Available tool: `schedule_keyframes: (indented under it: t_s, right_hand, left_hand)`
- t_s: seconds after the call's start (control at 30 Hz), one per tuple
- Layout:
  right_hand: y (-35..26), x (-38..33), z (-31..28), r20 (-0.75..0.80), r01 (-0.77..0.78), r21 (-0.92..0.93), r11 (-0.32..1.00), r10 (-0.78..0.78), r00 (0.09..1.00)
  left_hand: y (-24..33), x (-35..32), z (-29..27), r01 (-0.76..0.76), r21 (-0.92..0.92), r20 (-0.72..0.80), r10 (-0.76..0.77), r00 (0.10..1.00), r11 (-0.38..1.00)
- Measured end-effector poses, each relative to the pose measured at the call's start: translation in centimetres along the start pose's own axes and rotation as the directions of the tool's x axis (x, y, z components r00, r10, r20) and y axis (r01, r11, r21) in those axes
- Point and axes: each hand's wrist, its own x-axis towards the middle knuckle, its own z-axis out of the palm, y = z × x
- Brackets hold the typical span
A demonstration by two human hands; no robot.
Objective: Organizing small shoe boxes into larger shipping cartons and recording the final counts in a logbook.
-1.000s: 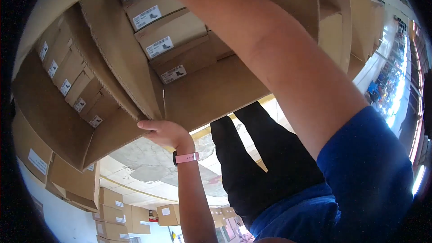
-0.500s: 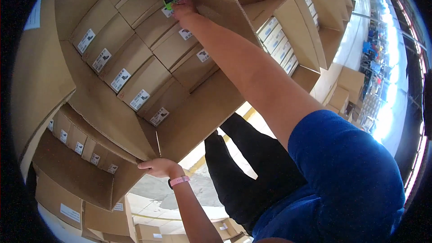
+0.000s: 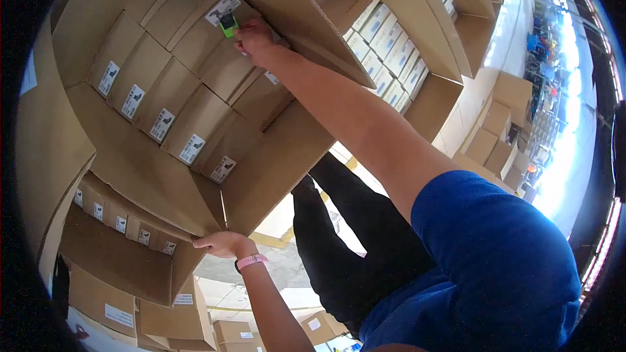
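Observation:
My right hand reaches into an open cardboard carton packed with brown boxes. Its fingers are curled around a small green and black device, which sits over the lower edge of a white label on one box. Whether the device touches the label I cannot tell. At the carton's near lower corner, my left hand grips the edge of a cardboard flap, thumb side toward the left. A pink band circles that wrist. Several other box ends carry white labels with a dark shoe picture.
To the right, another open carton holds white boxes. Below left, a carton holds a row of labelled boxes. More cartons stand at the lower left, and others at the far right. A large flap juts in from the left.
My right hand has drawn down a little relative to the label and turned the device, leaving more of the label exposed. The view has shifted slightly. My left hand keeps the flap.

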Motion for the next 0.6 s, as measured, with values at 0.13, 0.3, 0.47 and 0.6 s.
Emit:
schedule_keyframes:
  t_s: [0.13,0.3,0.47,0.6]
  right_hand:
    - [1.9,-6.0,0.4,-0.009,-0.125,0.163,0.979,0.128,0.992]
    - [2.2,-5.8,-4.6,-0.241,-0.143,0.137,0.98,0.173,0.955]
    - [8.2,-11.2,-3.2,-0.12,-0.353,0.23,0.907,0.387,0.914]
    - [14.1,-10.6,-7.8,-0.705,-0.779,0.314,0.543,0.683,0.192]
  left_hand:
    - [-1.0,1.3,-1.4,-0.014,0.016,-0.042,0.015,0.999,1.0]
    - [-0.2,-1.3,0.7,0.0,-0.02,0.017,0.0,1.0,1.0]
    - [-2.0,2.4,-2.8,0.015,0.023,-0.086,-0.013,0.996,1.0]
    - [-1.8,2.6,-3.2,-0.019,0.04,-0.077,0.022,0.997,0.999]
